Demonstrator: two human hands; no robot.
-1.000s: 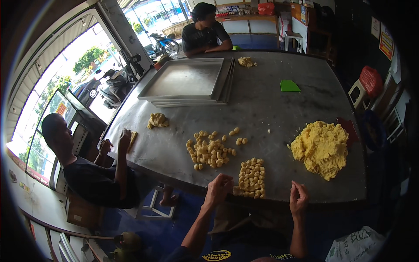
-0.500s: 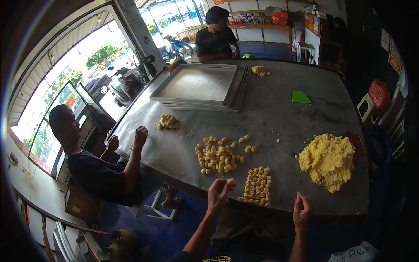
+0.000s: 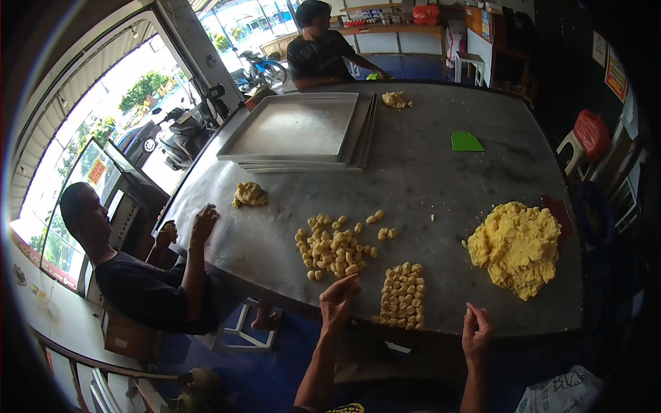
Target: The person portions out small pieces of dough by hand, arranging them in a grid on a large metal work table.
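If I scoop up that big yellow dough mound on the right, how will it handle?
The dough mound looks soft and lumpy, so it would probably sag and break apart. It seems crumbly, likely shedding bits. It won't roll.

Large grey worktable (image 3: pixel 427 165) stands on blue floor (image 3: pixel 261 365). Left of the table, wide windows (image 3: pixel 103 131) admit daylight. Beyond the table's far edge, wooden shelving (image 3: pixel 385 27).

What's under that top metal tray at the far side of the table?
Under the top grey metal baking tray, edges of more flat trays stick out on its right and near sides. Their number and surfaces stay covered.
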